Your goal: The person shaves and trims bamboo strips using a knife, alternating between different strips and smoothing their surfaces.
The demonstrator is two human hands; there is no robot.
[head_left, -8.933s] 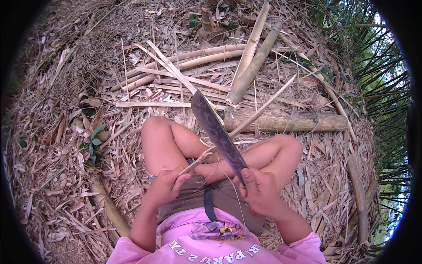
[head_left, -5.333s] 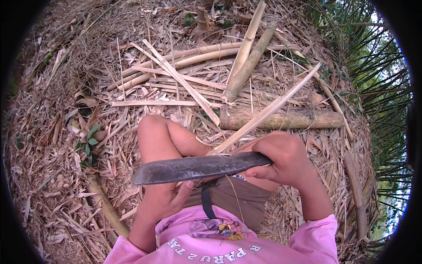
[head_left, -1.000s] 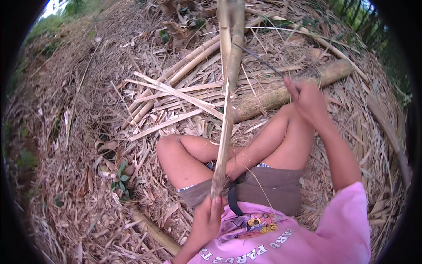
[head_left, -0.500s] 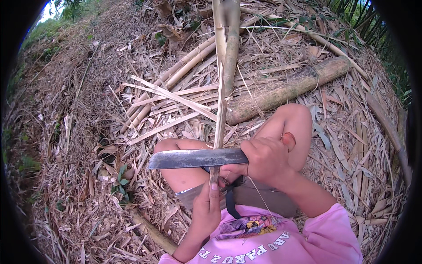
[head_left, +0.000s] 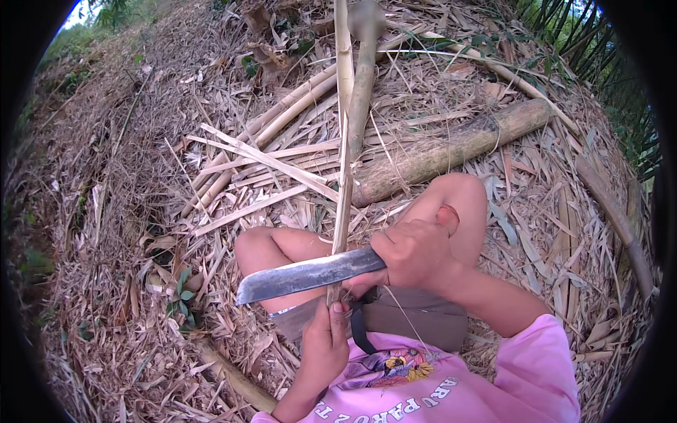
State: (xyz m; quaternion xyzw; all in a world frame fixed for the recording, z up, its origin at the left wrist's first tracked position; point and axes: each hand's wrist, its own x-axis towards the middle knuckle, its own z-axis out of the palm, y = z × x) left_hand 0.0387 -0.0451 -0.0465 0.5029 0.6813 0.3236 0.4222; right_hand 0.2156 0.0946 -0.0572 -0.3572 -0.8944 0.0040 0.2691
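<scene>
My right hand (head_left: 417,255) is closed round the handle of a machete (head_left: 310,273), whose rounded end shows above the fist. The broad dark blade points left, its tip dipping toward me, and lies across a long bamboo strip (head_left: 343,190). My left hand (head_left: 326,344) pinches the strip's near end just below the blade, thumb and fingers along it. From there the strip runs away from me between my bent knees, past the far edge. A thin curled sliver stands by the strip at the blade's upper edge.
A thick bamboo log (head_left: 455,149) lies beyond my right knee. Several split strips (head_left: 271,161) cross on the ground at the left, beside slim poles (head_left: 296,106). An upright-looking pole (head_left: 362,92) stands beside the strip. Dry leaves (head_left: 127,233) cover the slope.
The machete has tilted, its tip coming nearer to me while the handle end has shifted slightly left. My left hand keeps its pinch on the strip. The whole view has shifted a little.
</scene>
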